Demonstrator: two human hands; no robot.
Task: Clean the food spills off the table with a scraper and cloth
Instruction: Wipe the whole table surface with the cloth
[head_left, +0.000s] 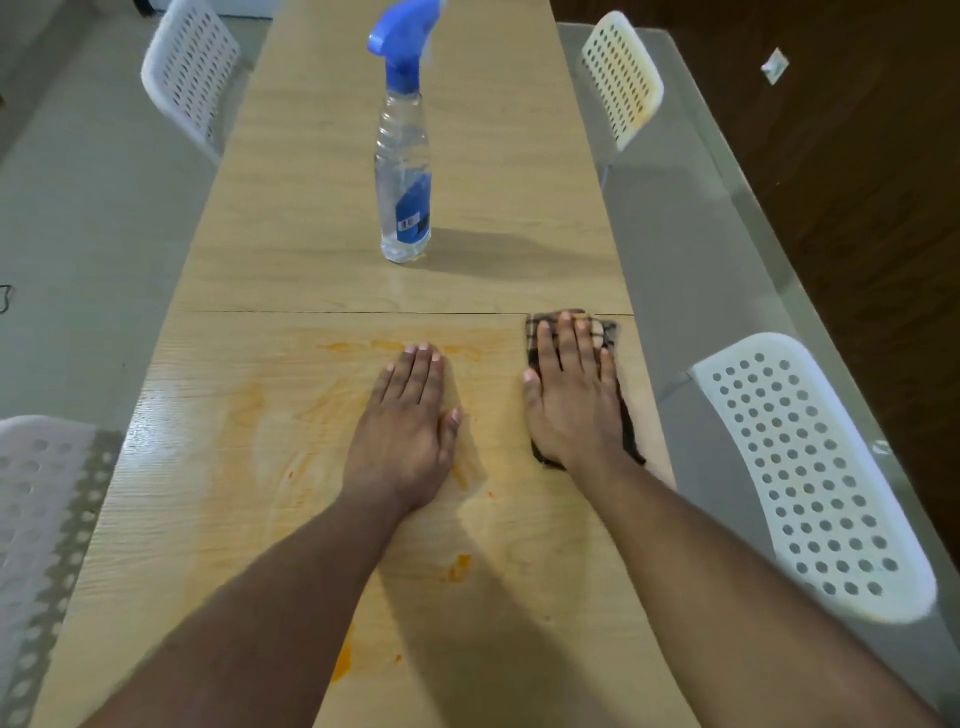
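Hands lay flat, both with fingers spread and straight. Your right hand (574, 395) pressed the dark checked cloth (608, 335) onto the table (291, 208) near its right edge, probably to wipe with the whole palm. Your left hand (408, 421) rested bare on the wood among the orange smears (460, 566), likely to steady you as you leaned. No scraper was in view. The spray bottle (403, 171) stood upright well beyond the hands, out of the wiping area. Its blue label was too blurred to read.
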